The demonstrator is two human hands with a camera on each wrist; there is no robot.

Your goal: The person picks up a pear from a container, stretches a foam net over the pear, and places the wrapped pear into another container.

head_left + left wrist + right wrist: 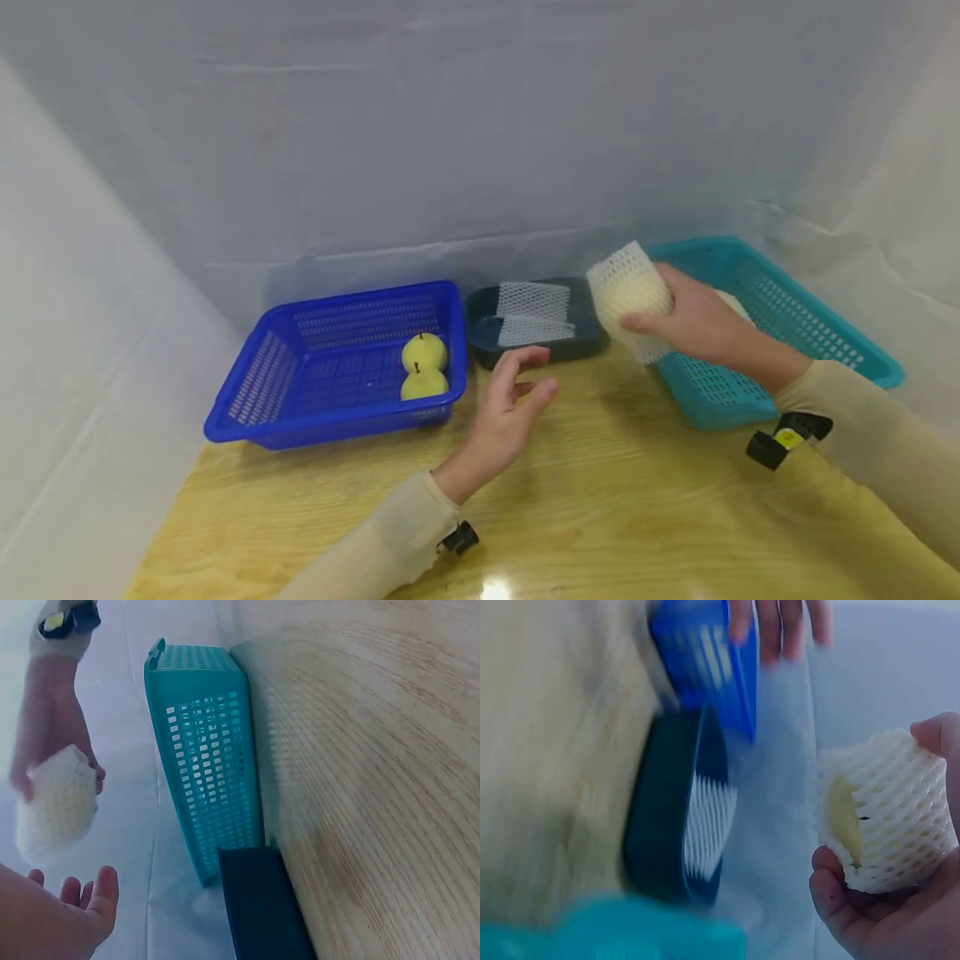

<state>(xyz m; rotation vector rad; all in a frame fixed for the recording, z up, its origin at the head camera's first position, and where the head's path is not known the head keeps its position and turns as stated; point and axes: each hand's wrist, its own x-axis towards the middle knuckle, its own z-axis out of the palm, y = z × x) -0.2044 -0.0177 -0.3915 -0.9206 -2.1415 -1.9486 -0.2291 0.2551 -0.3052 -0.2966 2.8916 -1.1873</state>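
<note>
A pear in a white foam net sleeve [632, 302] is gripped by my right hand [701, 321], lifted at the left edge of the teal basket. In the right wrist view, yellow skin shows through the open end of the foam net [900, 817]. My left hand [504, 410] hovers over the table in front of the dark tray, fingers loosely bent and holding nothing. Two yellow-green pears [424, 353] sit at the right end of the blue basket [258, 437]. Flat foam net sleeves [534, 312] lie in the dark green tray [592, 346].
The teal basket [840, 354] stands on the right, with a white netted item [735, 305] partly hidden behind my right forearm. The dark tray sits between both baskets. Behind them rises a pale sheet [480, 150], and the wooden table [600, 492] extends in front.
</note>
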